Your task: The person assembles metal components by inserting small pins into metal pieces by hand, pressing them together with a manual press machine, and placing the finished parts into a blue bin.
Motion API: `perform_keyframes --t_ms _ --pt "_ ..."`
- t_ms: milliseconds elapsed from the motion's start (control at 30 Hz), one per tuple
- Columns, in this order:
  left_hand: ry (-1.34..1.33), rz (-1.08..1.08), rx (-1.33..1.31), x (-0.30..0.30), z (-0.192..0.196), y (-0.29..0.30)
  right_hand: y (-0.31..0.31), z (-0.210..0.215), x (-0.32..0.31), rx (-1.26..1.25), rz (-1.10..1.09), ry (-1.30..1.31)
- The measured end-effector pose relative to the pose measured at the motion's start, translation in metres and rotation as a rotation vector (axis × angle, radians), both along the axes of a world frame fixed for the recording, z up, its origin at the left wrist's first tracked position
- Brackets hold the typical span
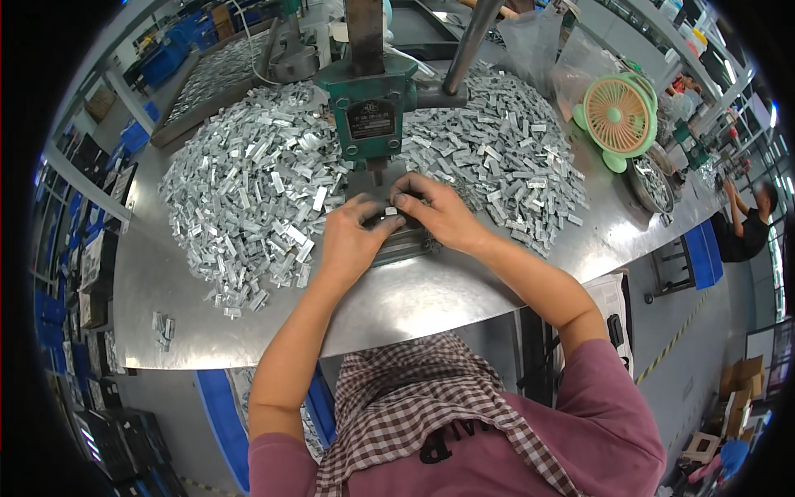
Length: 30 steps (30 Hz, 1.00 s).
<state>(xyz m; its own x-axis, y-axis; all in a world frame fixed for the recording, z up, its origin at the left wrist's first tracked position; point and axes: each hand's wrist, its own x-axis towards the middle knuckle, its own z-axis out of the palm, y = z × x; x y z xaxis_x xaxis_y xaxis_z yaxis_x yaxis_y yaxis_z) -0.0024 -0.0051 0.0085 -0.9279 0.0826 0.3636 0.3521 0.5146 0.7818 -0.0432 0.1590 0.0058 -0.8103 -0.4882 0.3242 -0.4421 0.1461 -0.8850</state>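
Observation:
A green hand-lever press (370,116) stands at the middle of the metal table, its ram pointing down between my hands. My left hand (354,236) is at the press base (402,247), its thumb and fingers closed around a small silvery metal piece (391,211) under the ram. From the other side my right hand (439,214) reaches in with bent fingers, thumb and forefinger closed at the same piece. My fingers cover most of it, and its exact shape is hidden. The fingertips look dark.
Large heaps of small silvery metal pieces lie left (248,195) and right (497,149) of the press. The press lever (470,50) slants up rightward. A green fan (615,114) and a metal bowl (650,184) stand at right. Another person (745,219) sits far right.

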Motion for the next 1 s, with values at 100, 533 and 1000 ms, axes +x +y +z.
perform_keyframes --t_ms 100,533,1000 --pt "-0.026 -0.012 -0.015 -0.002 -0.001 -0.001 0.001 -0.001 -0.002 0.032 0.011 0.035" --pt "-0.013 -0.021 0.031 -0.006 0.0 0.001 0.017 -0.003 -0.002 0.48 -0.09 0.962" --pt "-0.007 0.223 0.029 -0.02 -0.012 -0.005 0.032 0.135 0.018 -0.172 -0.125 0.954"
